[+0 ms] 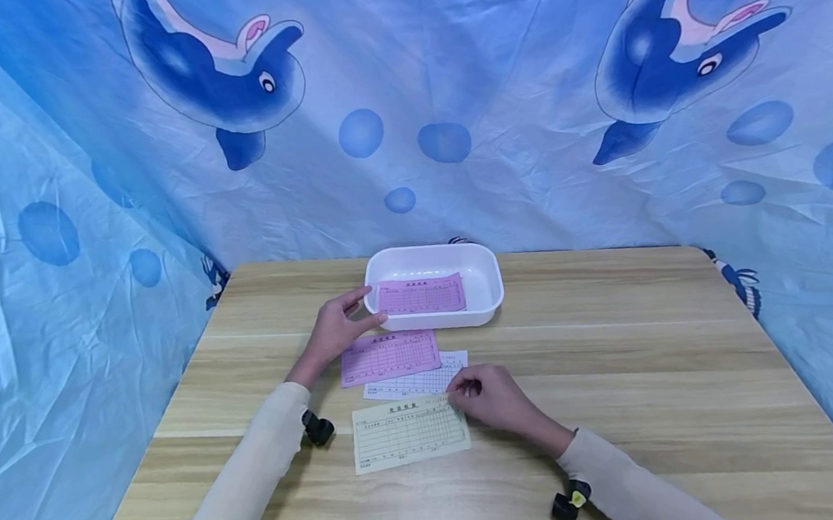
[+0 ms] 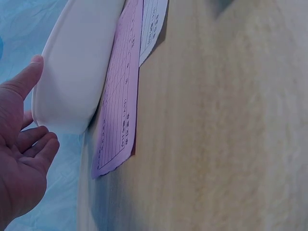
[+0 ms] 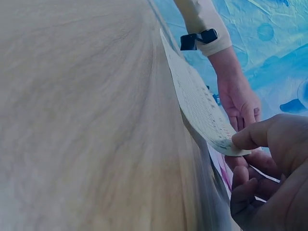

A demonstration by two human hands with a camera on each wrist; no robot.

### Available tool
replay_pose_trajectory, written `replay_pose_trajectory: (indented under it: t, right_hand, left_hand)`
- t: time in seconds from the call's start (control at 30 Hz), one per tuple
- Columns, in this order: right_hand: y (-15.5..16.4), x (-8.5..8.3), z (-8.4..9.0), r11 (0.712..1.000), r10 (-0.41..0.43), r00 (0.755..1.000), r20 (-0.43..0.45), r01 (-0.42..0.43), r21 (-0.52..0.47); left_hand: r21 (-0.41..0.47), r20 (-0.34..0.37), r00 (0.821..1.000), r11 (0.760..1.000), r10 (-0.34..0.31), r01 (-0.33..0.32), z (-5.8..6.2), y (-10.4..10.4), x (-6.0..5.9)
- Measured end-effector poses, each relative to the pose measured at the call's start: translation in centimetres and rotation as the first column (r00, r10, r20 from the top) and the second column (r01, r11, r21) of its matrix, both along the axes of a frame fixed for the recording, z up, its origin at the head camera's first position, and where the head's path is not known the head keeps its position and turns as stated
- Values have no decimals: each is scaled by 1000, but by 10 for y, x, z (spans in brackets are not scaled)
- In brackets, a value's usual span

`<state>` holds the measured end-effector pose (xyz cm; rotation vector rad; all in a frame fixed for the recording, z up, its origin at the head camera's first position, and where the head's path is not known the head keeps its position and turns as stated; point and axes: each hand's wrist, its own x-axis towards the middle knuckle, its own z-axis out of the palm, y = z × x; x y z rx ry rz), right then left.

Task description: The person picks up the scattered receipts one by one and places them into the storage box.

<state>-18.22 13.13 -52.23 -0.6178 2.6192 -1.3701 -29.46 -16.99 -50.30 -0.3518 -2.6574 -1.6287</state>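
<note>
My left grip (image 1: 343,327) comes first: thumb and fingers apart, resting loosely at the left end of a white, round-cornered plastic tub (image 1: 447,321). Just to that grip's right and nearer to me, an oblong pink paper form (image 1: 388,358) with a printed, ruled table lies on the wood-grain counter (image 1: 659,354), just beside the tub's near wall.

Nearer again, stretching leftward from my right grip (image 1: 493,399), is a pale yellow paper form (image 1: 407,437) with the same kind of ruled table; single sheet or thin pad, I cannot tell. Its long axis runs left to right, slightly tilted — and my right hand is the nearer one to it. A white paper form (image 1: 417,384) shows between the yellow and pink ones, partly under the pink, left of my right grip.

The tub stands beyond my right grip and somewhat to its left, across the white and pink forms, with a second pink form (image 1: 422,295) inside.

Rightmost, my right grip is clamped — thumb against fingertips — on the yellow form's far right corner, raised off the counter.
</note>
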Motion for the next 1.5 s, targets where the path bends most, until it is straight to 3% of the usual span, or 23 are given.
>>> replay_pose_trajectory:
  t: [0.7,0.9,1.23,1.5]
  right_hand:
    - [4,-4,-1,986,-55,997,51,62,-158]
    - [8,-5,6,971,-57,988,143,88,-220]
    - [10,-6,24,954,-59,975,212,118,-276]
    - [18,-13,21,936,-61,978,202,126,-330]
  left_hand:
    - [-15,11,1000,1000,5,-5,0,0,1]
    - [-14,4,1000,1000,0,0,2,1,1]
    - [-28,9,1000,1000,2,-2,3,0,2]
    - [-23,-1,1000,1000,-4,4,2,0,1]
